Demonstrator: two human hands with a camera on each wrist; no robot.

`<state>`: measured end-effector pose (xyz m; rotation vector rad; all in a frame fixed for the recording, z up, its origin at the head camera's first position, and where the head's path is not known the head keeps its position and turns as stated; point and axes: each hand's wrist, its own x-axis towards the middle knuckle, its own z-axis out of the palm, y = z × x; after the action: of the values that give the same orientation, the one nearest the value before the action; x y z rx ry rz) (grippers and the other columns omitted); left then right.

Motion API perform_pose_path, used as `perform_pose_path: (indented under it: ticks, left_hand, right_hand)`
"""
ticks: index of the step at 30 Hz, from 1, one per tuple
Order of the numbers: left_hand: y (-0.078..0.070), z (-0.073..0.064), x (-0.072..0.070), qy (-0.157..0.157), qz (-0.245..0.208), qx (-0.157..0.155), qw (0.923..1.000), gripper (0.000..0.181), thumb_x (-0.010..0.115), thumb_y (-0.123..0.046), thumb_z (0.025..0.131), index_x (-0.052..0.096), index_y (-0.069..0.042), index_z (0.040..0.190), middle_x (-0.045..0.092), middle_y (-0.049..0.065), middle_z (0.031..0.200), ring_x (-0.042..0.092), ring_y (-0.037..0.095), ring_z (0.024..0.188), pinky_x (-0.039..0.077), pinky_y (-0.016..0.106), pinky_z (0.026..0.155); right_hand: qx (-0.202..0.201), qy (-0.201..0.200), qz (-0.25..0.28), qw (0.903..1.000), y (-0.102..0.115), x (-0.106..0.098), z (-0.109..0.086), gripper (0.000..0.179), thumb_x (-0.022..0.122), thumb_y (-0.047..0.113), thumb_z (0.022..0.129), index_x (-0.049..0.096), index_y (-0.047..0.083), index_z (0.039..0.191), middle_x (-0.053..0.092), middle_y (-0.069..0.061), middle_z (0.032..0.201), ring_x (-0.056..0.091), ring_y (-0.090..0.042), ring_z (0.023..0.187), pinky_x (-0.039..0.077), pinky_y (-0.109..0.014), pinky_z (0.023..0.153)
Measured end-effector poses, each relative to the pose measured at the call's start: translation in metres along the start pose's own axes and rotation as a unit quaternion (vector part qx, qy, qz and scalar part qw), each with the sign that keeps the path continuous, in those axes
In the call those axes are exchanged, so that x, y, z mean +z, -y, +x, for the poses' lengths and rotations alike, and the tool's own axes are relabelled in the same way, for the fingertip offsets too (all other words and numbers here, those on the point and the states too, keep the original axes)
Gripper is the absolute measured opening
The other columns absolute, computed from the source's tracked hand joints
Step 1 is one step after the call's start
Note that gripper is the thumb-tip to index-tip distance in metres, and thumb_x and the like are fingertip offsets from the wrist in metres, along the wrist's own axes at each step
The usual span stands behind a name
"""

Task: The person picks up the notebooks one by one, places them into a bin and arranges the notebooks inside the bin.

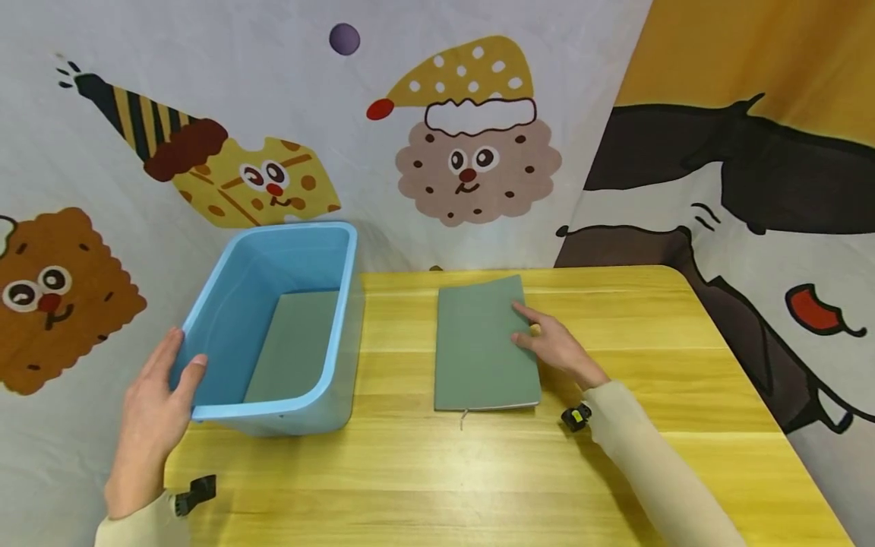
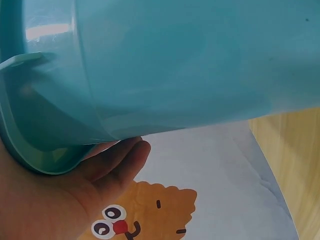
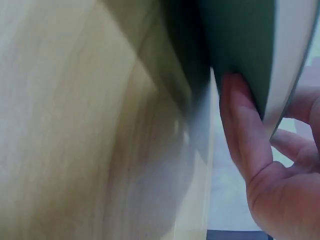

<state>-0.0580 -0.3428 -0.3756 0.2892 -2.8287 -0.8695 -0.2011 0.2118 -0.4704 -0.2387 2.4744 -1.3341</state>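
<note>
My right hand [image 1: 557, 346] pinches a grey-green notebook [image 1: 485, 349] by its right edge. The thumb and index finger lie on the cover while other fingers [image 3: 245, 125] reach under it. A thin ribbon [image 1: 463, 418] hangs from the notebook's near edge. In the right wrist view the notebook's pages [image 3: 290, 50] show edge-on, raised off the wooden surface. On the left, my left hand [image 1: 160, 403] holds the rim of a light blue plastic bin [image 1: 345, 327], thumb over the rim and fingers along the outer wall. A flat grey-green piece [image 1: 297, 342] like the notebook's cover lies inside the bin.
Both stand on a yellow wood-grain table [image 1: 424, 479]. A white cloth [image 1: 383, 190] printed with cartoon food hangs behind and to the left. Past the table's right edge is cloth with dark, white and orange patterns [image 1: 807, 182].
</note>
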Motion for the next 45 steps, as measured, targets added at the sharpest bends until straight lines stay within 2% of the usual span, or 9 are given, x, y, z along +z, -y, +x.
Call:
perform_pose_path:
  ticks: [2, 5, 9, 11, 17, 24, 31, 37, 45]
  left_hand:
    - [0.001, -0.001, 0.0, -0.003, 0.0, 0.004, 1.0, 0.066, 0.035, -0.038, 0.113, 0.011, -0.009, 0.167, 0.011, 0.023, 0.171, 0.014, 0.06, 0.149, 0.013, 0.078, 0.114]
    - [0.002, -0.002, 0.0, 0.0, -0.004, 0.004, 1.0, 0.066, 0.035, -0.039, 0.113, 0.01, -0.011, 0.167, 0.01, 0.022, 0.171, 0.013, 0.059, 0.15, 0.012, 0.078, 0.114]
    - [0.002, -0.003, 0.0, 0.003, -0.008, 0.005, 1.0, 0.066, 0.035, -0.039, 0.113, 0.008, -0.012, 0.167, 0.007, 0.021, 0.172, 0.011, 0.058, 0.151, 0.01, 0.078, 0.114]
    - [0.002, -0.002, -0.001, 0.002, -0.008, 0.009, 0.9999, 0.066, 0.035, -0.038, 0.113, 0.008, -0.011, 0.167, 0.008, 0.021, 0.172, 0.011, 0.058, 0.151, 0.01, 0.077, 0.115]
    - [0.003, -0.002, 0.001, 0.0, 0.005, 0.028, 0.9996, 0.067, 0.035, -0.038, 0.113, 0.01, -0.006, 0.166, 0.008, 0.021, 0.172, 0.011, 0.056, 0.152, 0.01, 0.075, 0.117]
    - [0.003, -0.002, -0.001, 0.007, 0.016, 0.048, 0.9987, 0.068, 0.034, -0.038, 0.113, 0.009, -0.001, 0.165, 0.003, 0.018, 0.173, 0.003, 0.048, 0.156, 0.005, 0.071, 0.12]
    - [0.006, -0.002, -0.002, 0.011, 0.039, 0.077, 0.9962, 0.069, 0.033, -0.038, 0.114, 0.008, 0.003, 0.163, -0.001, 0.018, 0.172, -0.008, 0.037, 0.158, 0.0, 0.066, 0.122]
    - [0.005, -0.003, -0.002, 0.02, 0.047, 0.081, 0.9954, 0.07, 0.032, -0.038, 0.114, 0.006, 0.004, 0.163, -0.003, 0.018, 0.172, -0.01, 0.036, 0.158, 0.0, 0.067, 0.122]
    - [0.005, -0.001, -0.004, 0.029, 0.047, 0.085, 0.9948, 0.071, 0.032, -0.039, 0.114, 0.006, 0.005, 0.162, -0.004, 0.02, 0.172, -0.01, 0.038, 0.158, 0.002, 0.069, 0.121]
  right_hand:
    - [-0.005, -0.004, 0.014, 0.9999, 0.002, -0.002, -0.004, 0.068, 0.06, 0.024, 0.106, 0.029, 0.018, 0.165, 0.037, -0.023, 0.16, 0.045, -0.04, 0.137, 0.042, -0.055, 0.107]
    - [-0.013, -0.012, 0.045, 0.9988, 0.004, -0.005, -0.01, 0.066, 0.06, 0.023, 0.106, 0.03, 0.018, 0.165, 0.035, -0.023, 0.162, 0.062, -0.033, 0.099, 0.053, -0.044, 0.086]
    - [-0.019, -0.023, 0.116, 0.9928, 0.01, -0.007, -0.017, 0.065, 0.06, 0.017, 0.105, 0.032, 0.016, 0.164, 0.037, -0.024, 0.16, 0.064, -0.017, 0.078, 0.059, -0.033, 0.075]
    - [-0.021, -0.033, 0.141, 0.9892, 0.015, -0.008, -0.02, 0.065, 0.061, 0.015, 0.105, 0.033, 0.016, 0.164, 0.04, -0.025, 0.156, 0.067, -0.012, 0.084, 0.06, -0.029, 0.075]
    - [-0.023, -0.068, 0.145, 0.9869, 0.032, -0.012, -0.032, 0.066, 0.063, 0.018, 0.103, 0.036, 0.021, 0.163, 0.041, -0.021, 0.147, 0.036, -0.009, 0.052, 0.044, -0.025, 0.057]
    - [-0.059, -0.086, 0.209, 0.9723, 0.057, -0.015, -0.044, 0.065, 0.061, 0.018, 0.105, 0.034, 0.02, 0.164, 0.044, -0.02, 0.146, 0.069, -0.01, 0.08, 0.06, -0.027, 0.076]
    - [-0.083, -0.104, 0.255, 0.9577, 0.087, -0.008, -0.05, 0.063, 0.063, 0.017, 0.104, 0.039, 0.022, 0.162, 0.048, -0.011, 0.137, 0.048, -0.004, 0.065, 0.045, -0.017, 0.059]
    - [-0.118, -0.084, 0.328, 0.9336, 0.113, 0.001, -0.051, 0.064, 0.063, 0.01, 0.103, 0.039, 0.019, 0.162, 0.05, -0.013, 0.136, 0.061, -0.006, 0.076, 0.055, -0.019, 0.064]
    - [-0.147, -0.089, 0.327, 0.9294, 0.143, 0.015, -0.047, 0.061, 0.063, 0.011, 0.102, 0.044, 0.022, 0.159, 0.033, 0.007, 0.166, 0.043, -0.01, 0.092, 0.036, -0.02, 0.058]
